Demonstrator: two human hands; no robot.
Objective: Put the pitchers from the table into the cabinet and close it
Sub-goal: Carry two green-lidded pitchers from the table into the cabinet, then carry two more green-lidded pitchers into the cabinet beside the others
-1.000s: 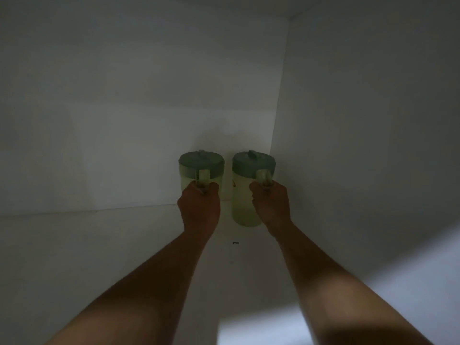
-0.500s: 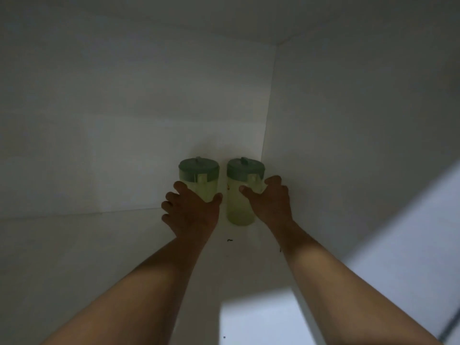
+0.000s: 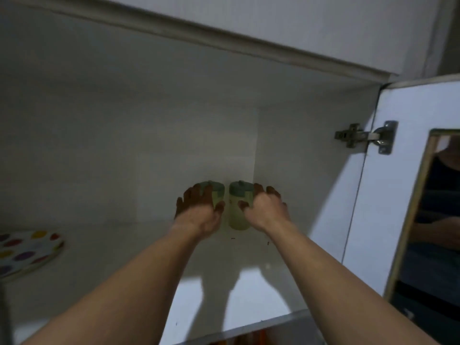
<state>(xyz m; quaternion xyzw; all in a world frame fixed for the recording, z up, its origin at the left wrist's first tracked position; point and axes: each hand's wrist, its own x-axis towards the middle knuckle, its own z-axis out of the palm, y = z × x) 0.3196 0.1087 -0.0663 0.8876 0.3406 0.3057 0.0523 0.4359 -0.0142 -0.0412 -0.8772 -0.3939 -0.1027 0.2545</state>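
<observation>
Two pale green pitchers with darker green lids stand side by side in the far right corner of the white cabinet [image 3: 149,135]. The left pitcher [image 3: 217,192] is mostly covered by my left hand [image 3: 198,210]. The right pitcher [image 3: 238,207] shows more of its body. My right hand [image 3: 265,209] hovers just right of it. Both hands have spread fingers and hold nothing, a little in front of the pitchers.
The cabinet door [image 3: 388,195] stands open on the right, with a metal hinge [image 3: 363,136] and a glass panel [image 3: 433,220]. A plate with coloured dots [image 3: 27,250] lies on the shelf at the far left. The shelf's front edge [image 3: 249,327] is near the bottom.
Both hands have let go of the pitcher handles, opened, and drawn back. My head has pulled back, so the cabinet's top, door and the dotted plate have come into view.
</observation>
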